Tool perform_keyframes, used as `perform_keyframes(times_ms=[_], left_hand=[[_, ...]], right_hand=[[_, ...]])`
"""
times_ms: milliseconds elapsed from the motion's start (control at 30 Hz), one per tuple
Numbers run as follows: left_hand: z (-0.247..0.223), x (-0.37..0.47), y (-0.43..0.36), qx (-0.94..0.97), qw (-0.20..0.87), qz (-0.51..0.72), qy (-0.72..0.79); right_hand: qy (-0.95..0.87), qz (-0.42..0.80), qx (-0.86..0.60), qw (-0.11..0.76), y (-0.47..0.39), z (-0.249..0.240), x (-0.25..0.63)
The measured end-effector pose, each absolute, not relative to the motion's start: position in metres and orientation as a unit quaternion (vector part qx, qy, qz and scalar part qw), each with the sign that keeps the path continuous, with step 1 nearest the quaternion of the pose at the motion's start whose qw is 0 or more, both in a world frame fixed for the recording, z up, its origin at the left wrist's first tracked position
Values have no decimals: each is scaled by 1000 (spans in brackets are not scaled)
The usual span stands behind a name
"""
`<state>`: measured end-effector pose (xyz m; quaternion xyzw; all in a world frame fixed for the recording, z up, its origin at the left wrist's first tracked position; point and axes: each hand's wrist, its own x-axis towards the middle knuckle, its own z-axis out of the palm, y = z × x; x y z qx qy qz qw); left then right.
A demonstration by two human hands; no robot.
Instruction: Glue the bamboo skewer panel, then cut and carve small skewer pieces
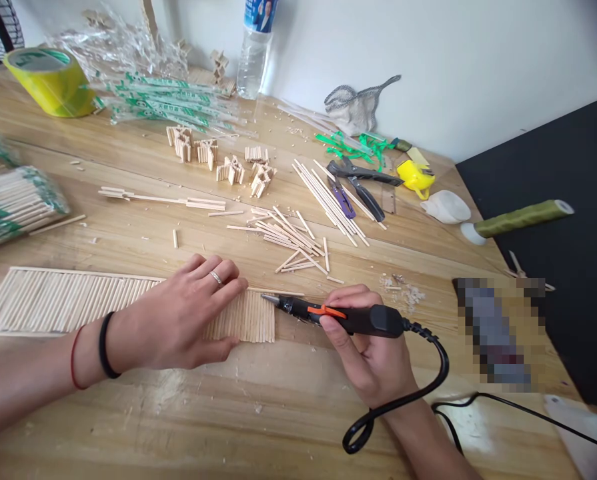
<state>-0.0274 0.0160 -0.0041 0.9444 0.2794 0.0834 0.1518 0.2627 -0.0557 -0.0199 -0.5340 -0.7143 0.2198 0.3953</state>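
My right hand (373,360) is wrapped round a black pen-style hot glue gun (363,320), the thumb by its orange trigger. The metal nozzle points left and sits at the upper edge of a panel of wooden sticks (88,300), near its right end. My left hand (183,313) grips this panel across its width, fingers bent at the upper edge and thumb by the lower edge. The panel is a row of short sticks side by side, with long sticks along its edges; my left hand hides part of it.
Loose cut sticks (288,233), longer sticks (328,200), small stick bundles (231,170) and cutters (358,180) lie beyond the panel. Wrapped chopsticks (23,200), yellow tape (51,83) and a bottle (253,60) stand farther back. The gun's black cord (445,367) loops by my right wrist.
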Motion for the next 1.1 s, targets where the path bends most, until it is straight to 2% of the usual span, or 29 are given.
perform_keyframes(times_ms=[1100], left_hand=[[-4, -27, 17, 943, 157, 95, 277]], right_hand=[[-723, 289, -511, 365, -56, 0, 263]])
